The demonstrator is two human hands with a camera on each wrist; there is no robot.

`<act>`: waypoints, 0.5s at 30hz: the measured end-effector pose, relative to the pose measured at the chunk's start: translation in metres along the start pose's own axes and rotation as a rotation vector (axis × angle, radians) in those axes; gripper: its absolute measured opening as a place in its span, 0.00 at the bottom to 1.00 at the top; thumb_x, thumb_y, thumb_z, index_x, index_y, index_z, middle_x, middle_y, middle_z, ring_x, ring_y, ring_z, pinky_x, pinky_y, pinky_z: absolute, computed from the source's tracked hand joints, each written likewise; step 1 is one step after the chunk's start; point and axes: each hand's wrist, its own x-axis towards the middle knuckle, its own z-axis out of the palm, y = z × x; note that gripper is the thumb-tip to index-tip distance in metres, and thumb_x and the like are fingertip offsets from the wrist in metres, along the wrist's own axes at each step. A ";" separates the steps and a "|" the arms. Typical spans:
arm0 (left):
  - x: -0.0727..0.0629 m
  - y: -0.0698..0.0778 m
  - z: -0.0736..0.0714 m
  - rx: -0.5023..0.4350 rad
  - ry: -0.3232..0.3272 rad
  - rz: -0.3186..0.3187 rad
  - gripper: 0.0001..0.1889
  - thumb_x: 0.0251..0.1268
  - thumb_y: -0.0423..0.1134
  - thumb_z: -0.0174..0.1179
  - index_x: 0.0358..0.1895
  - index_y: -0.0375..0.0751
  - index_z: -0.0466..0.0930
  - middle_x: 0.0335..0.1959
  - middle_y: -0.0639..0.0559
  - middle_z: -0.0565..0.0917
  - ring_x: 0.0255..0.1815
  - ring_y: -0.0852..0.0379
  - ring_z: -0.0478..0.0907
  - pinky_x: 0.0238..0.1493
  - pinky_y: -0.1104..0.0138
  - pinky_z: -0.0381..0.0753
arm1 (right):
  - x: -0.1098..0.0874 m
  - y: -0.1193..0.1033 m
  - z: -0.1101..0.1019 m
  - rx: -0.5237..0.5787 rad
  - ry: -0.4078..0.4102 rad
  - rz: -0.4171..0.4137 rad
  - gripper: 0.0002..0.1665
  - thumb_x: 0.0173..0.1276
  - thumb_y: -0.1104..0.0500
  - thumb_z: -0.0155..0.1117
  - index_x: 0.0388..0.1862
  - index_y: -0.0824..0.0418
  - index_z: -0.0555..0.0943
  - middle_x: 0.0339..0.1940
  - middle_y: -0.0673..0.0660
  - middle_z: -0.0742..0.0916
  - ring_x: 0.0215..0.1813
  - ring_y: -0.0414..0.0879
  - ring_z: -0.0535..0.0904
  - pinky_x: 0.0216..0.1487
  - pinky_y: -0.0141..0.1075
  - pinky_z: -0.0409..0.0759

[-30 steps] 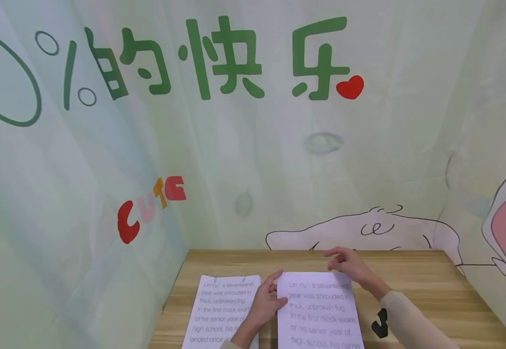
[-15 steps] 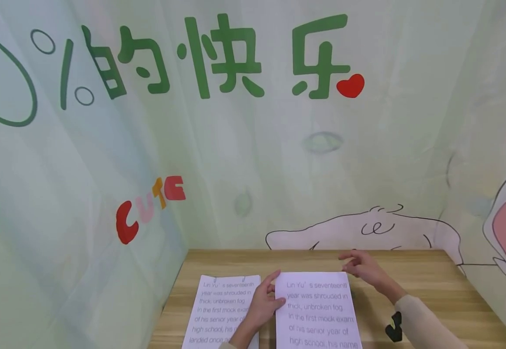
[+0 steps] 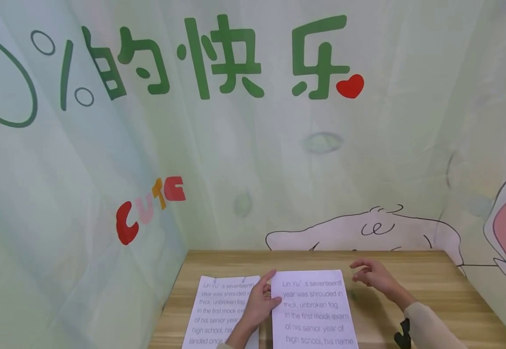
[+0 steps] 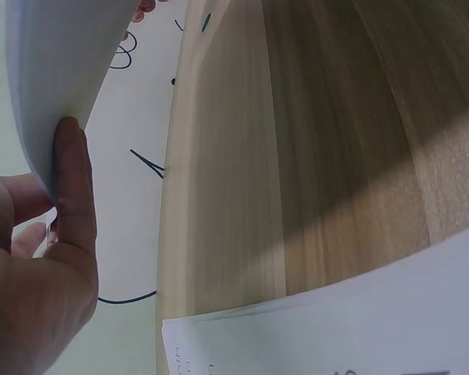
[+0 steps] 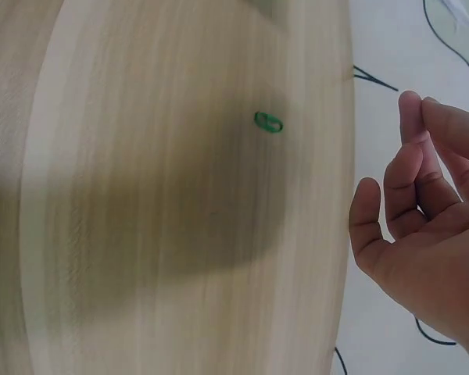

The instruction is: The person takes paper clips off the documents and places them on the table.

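- Left hand (image 3: 257, 304) pinches white rectangular printed paper (image 3: 313, 305); loosening, I could drop it.
- Right hand (image 3: 377, 277), relaxed beside that paper: dipping low could knock the green oval loop (image 5: 268, 123).

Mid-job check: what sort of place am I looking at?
Probably a small curtained-off desk booth: cartoon-printed, curtain-like fabric hangs behind and beside a wood-grain table, and the person's left hand holds printed English pages.
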 end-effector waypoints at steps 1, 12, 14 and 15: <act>0.000 0.000 0.000 -0.001 0.000 -0.002 0.43 0.58 0.18 0.65 0.80 0.34 0.64 0.40 0.41 0.86 0.33 0.52 0.90 0.35 0.68 0.89 | 0.000 0.001 -0.001 0.000 -0.004 0.003 0.21 0.71 0.66 0.65 0.61 0.74 0.78 0.42 0.65 0.92 0.42 0.53 0.85 0.37 0.38 0.79; -0.001 0.000 -0.003 0.013 0.010 -0.022 0.44 0.59 0.18 0.64 0.81 0.35 0.62 0.43 0.40 0.86 0.37 0.44 0.91 0.36 0.65 0.90 | -0.004 0.014 -0.003 -0.094 0.037 0.062 0.19 0.69 0.67 0.66 0.57 0.73 0.81 0.39 0.59 0.89 0.41 0.52 0.80 0.37 0.38 0.78; -0.001 0.000 -0.003 0.017 0.015 -0.022 0.44 0.59 0.18 0.65 0.81 0.35 0.62 0.43 0.41 0.86 0.37 0.44 0.91 0.36 0.65 0.91 | -0.004 0.018 -0.003 -0.094 0.036 0.049 0.19 0.67 0.68 0.67 0.55 0.74 0.81 0.37 0.57 0.89 0.39 0.51 0.80 0.35 0.37 0.78; -0.002 0.000 -0.003 0.018 0.017 -0.024 0.44 0.58 0.18 0.65 0.81 0.35 0.62 0.42 0.42 0.86 0.36 0.44 0.91 0.36 0.65 0.91 | -0.005 0.019 -0.003 -0.091 0.036 0.046 0.18 0.66 0.68 0.67 0.54 0.74 0.81 0.36 0.57 0.88 0.38 0.51 0.80 0.35 0.37 0.78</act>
